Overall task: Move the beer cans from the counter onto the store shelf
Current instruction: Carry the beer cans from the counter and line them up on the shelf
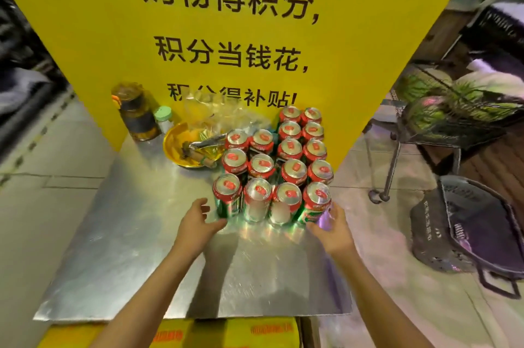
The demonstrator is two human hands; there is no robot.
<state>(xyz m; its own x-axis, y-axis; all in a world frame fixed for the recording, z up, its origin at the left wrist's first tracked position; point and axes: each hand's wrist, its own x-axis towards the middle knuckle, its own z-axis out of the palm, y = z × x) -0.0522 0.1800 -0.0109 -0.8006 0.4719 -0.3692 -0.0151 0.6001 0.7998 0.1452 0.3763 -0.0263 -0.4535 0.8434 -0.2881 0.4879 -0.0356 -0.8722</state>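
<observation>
Several red-and-green beer cans (279, 161) stand upright in rows on the metal counter (133, 248), against a yellow sign. The nearest row ends with a can at the left (226, 195) and a can at the right (316, 203). My left hand (198, 222) hovers just beside the left front can, fingers spread and relaxed, holding nothing. My right hand (333, 230) lies against the near right side of the right front can, fingers extended along it; a firm grip does not show.
A yellow bowl (175, 146) with tongs and a plastic bag sits left of the cans, with a dark jar (136, 110) and a small white bottle (164, 117) behind it. A black fan (465, 222) and a wire cart (450, 117) stand right. Yellow boxes (255, 332) lie below the counter edge.
</observation>
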